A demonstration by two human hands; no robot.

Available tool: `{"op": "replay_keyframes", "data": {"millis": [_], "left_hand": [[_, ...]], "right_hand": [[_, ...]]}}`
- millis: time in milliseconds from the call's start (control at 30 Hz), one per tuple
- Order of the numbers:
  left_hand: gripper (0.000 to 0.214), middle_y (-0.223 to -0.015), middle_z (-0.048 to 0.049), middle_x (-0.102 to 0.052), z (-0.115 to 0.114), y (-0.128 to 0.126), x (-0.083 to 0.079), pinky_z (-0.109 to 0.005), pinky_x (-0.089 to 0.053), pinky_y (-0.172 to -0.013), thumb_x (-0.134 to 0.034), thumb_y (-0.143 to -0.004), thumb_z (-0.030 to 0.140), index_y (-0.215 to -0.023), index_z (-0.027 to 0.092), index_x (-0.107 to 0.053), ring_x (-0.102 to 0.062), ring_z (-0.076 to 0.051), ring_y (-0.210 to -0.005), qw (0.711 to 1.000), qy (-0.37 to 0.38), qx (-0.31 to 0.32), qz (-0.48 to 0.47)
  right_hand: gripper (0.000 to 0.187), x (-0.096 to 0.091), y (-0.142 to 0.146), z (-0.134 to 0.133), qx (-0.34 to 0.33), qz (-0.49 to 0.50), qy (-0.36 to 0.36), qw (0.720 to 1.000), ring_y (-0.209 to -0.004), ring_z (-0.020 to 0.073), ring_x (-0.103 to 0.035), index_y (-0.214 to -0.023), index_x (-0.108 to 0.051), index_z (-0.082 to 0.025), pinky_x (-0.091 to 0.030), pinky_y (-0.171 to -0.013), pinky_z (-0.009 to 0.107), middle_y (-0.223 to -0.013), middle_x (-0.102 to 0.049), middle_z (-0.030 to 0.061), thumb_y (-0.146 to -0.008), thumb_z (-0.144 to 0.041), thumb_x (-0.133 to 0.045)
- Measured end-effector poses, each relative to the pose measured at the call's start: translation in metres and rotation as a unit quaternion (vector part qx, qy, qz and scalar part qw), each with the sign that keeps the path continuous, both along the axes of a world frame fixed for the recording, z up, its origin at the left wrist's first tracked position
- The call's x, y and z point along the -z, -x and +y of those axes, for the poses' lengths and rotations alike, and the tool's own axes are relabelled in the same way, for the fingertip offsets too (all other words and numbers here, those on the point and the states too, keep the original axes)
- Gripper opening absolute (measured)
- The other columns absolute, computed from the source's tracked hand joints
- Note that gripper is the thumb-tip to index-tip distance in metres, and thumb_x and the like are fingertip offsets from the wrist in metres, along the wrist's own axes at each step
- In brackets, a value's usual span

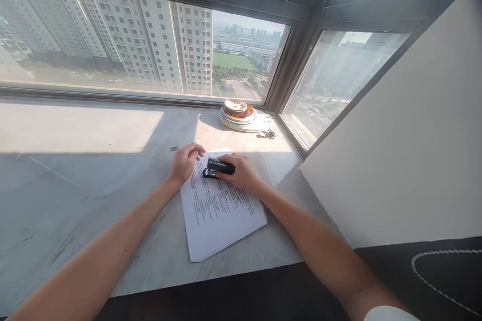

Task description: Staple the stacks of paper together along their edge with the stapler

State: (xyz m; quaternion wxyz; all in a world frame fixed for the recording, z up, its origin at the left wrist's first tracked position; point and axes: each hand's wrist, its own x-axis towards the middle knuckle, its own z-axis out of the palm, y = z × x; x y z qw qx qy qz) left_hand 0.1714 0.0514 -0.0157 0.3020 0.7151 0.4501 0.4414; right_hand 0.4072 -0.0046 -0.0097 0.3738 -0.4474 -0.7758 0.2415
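A black stapler point(220, 165) is gripped in my right hand point(241, 173), above the upper part of a printed sheet or stack of paper point(214, 230). Its jaws are parted and point left. My left hand point(185, 163) is at the paper's upper left edge, its fingers loosely bent toward the stapler and nothing visible in them. Whether the left fingertips touch the paper is hard to tell. Just left of that hand, a small grey strip that looks like staples point(173, 149) lies on the marble sill point(94, 200).
Stacked plates and bowls point(238, 116) stand by the window corner, with a small dark tangled item point(267, 134) in front of them. A white wall point(406, 150) bounds the sill on the right. A twisted cord point(414, 263) shows at the lower right, beyond the sill's front edge.
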Motion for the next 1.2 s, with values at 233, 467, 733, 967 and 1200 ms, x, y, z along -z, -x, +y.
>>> {"op": "replay_keyframes", "data": {"millis": [233,467,733,967,1200], "left_hand": [[0.031,-0.112,-0.0127,-0.074,-0.007,0.000,0.005,-0.043,-0.056,-0.096,-0.042,-0.092,0.018,-0.102,0.021,-0.071,-0.068,-0.030,-0.109,0.966,-0.089,0.041,0.240],[0.034,-0.125,-0.0119,-0.076,0.007,0.001,0.007,-0.047,-0.050,-0.114,-0.043,-0.095,0.029,-0.106,0.021,-0.074,-0.068,-0.030,-0.123,0.977,-0.052,0.114,0.173],[0.056,-0.134,-0.0205,-0.075,0.015,0.012,0.001,-0.054,-0.046,-0.124,-0.045,-0.104,0.061,-0.113,0.014,-0.074,-0.066,-0.033,-0.136,0.961,0.186,0.088,-0.182],[0.070,-0.131,-0.0215,-0.077,0.017,0.015,0.000,-0.057,-0.042,-0.126,-0.040,-0.106,0.071,-0.111,0.013,-0.077,-0.067,-0.034,-0.135,0.940,0.228,0.109,-0.231],[0.059,-0.129,-0.0224,-0.075,0.015,0.009,0.000,-0.051,-0.044,-0.124,-0.047,-0.108,0.063,-0.107,0.011,-0.075,-0.068,-0.032,-0.131,0.932,0.212,0.074,-0.285]], "right_hand": [[0.050,-0.014,-0.025,0.003,-0.169,0.013,0.134,0.976,-0.119,0.0266,-0.068,-0.145,-0.063,-0.024,-0.053,-0.105,0.043,-0.135,-0.073,0.0085,-0.101,-0.047,-0.065],[0.058,-0.022,-0.046,0.010,-0.277,0.074,0.241,0.927,-0.131,0.0274,-0.064,-0.146,-0.067,-0.025,-0.056,-0.106,0.040,-0.142,-0.070,0.0088,-0.095,-0.052,-0.074],[0.051,-0.031,-0.046,0.011,-0.313,0.080,0.226,0.919,-0.127,0.0267,-0.063,-0.134,-0.074,-0.020,-0.053,-0.103,0.040,-0.131,-0.075,0.0074,-0.093,-0.051,-0.076],[0.064,-0.022,-0.034,0.008,-0.238,0.034,0.174,0.955,-0.123,0.0268,-0.065,-0.150,-0.062,-0.025,-0.056,-0.100,0.041,-0.142,-0.068,0.0098,-0.091,-0.046,-0.078],[0.050,-0.006,-0.004,-0.001,-0.107,-0.021,0.013,0.994,-0.106,0.0251,-0.072,-0.137,-0.067,-0.018,-0.059,-0.096,0.044,-0.118,-0.078,0.0082,-0.087,-0.013,-0.064]]}}
